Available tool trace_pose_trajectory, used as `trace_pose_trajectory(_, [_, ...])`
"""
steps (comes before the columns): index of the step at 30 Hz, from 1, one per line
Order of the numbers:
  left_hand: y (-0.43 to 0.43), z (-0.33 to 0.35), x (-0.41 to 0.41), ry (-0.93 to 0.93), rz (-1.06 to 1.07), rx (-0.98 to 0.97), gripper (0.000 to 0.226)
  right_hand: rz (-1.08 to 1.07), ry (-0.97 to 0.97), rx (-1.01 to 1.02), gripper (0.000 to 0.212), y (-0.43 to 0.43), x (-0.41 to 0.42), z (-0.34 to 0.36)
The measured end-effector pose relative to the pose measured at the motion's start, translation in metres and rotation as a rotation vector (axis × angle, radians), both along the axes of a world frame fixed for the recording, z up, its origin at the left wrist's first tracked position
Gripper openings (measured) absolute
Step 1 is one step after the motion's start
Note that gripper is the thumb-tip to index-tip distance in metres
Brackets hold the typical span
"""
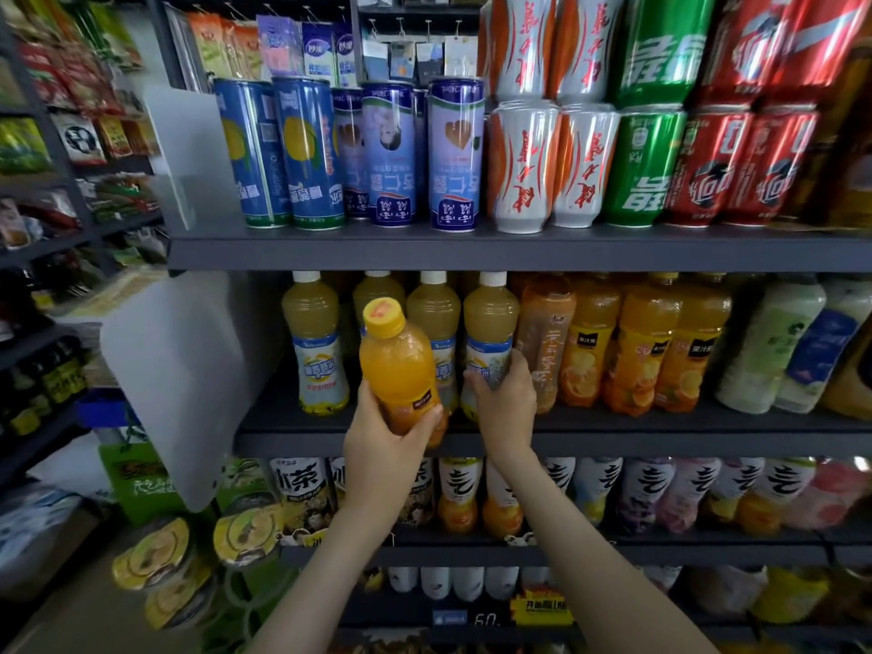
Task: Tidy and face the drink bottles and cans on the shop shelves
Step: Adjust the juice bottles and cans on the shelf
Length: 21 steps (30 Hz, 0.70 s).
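My left hand (382,441) grips the lower part of an orange juice bottle (398,365) with a yellow cap, held tilted in front of the middle shelf (613,439). My right hand (502,391) holds the labelled waist of a pale yellow, white-capped bottle (490,323) standing on that shelf. Two more bottles of that kind (314,342) stand to its left. Orange juice bottles (646,342) stand in a row to the right.
The top shelf (424,250) carries blue tall cans (311,153), white-and-orange cans (524,167), green cans (644,167) and red cans (736,167). Below are tea and flavoured drink bottles (646,493). A translucent side panel (179,380) closes the shelf's left end; snack racks stand further left.
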State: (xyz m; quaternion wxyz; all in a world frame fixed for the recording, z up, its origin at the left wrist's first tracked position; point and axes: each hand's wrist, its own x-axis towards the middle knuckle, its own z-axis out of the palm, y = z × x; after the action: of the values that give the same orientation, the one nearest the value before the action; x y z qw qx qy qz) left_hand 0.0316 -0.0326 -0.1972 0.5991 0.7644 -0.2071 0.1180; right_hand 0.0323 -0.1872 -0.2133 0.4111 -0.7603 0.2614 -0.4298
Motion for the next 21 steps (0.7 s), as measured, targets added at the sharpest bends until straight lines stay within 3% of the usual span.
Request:
trace_pose_trajectory(8, [-0.001,0.003,0.004,0.014,-0.104,0.037,0.062,0.027,0.069,-0.033,0.073,0.013,-0.013,-0.002])
trace_pose_trajectory(14, [-0.012,-0.001,-0.007,0.01,-0.189,0.05,0.053,0.23,-0.13,0.081,0.05,0.033,-0.068,0.008])
trace_pose_trajectory(17, [-0.026,0.0,-0.023,-0.011,-0.266,0.078,0.038,0.34,-0.04,0.019,0.059,0.03,-0.092,0.01])
trace_pose_trajectory(21, [-0.05,-0.003,-0.053,-0.004,-0.353,0.12,0.042,0.29,0.027,0.006,0.057,0.009,-0.119,0.009])
